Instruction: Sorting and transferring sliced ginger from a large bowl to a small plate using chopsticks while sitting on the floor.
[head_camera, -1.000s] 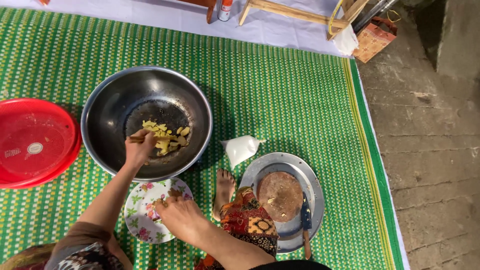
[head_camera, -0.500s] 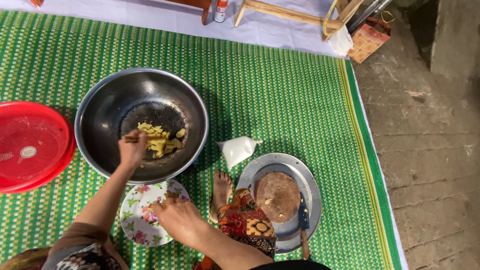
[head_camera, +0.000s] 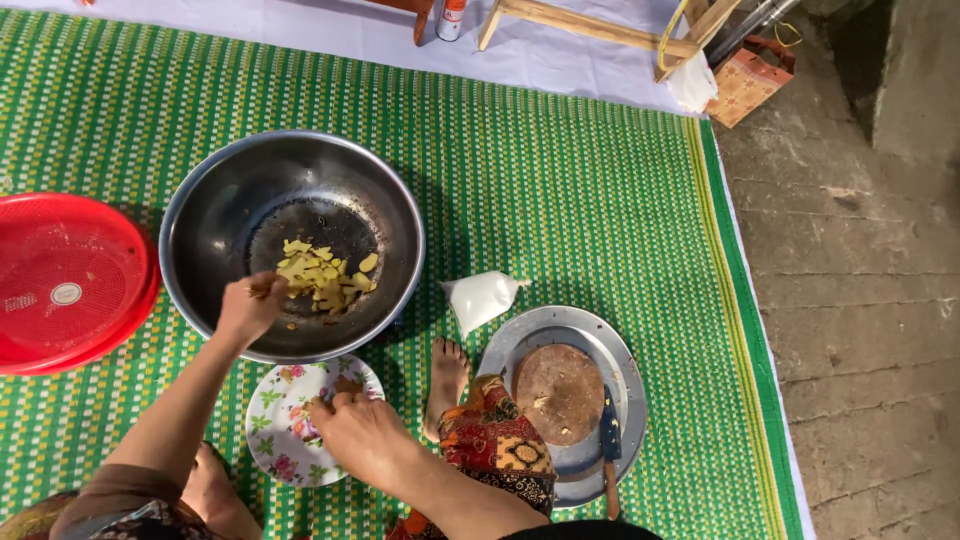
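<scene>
My left hand reaches over the near rim of a large steel bowl, fingers closed, seemingly pinching a small piece beside a pile of yellow cut pieces on the bowl's bottom. My right hand rests palm down on a white flowered plate, which sits on the green woven mat just in front of the bowl. What lies under the right fingers is hidden.
A red plastic basket lies left of the bowl. A white tied bag sits right of it. A steel tray holds a round wooden board and a knife. My bare foot is between plate and tray. Concrete floor lies to the right.
My left hand has drawn back from the yellow pieces toward the bowl's near rim. The right hand stays on the flowered plate.
</scene>
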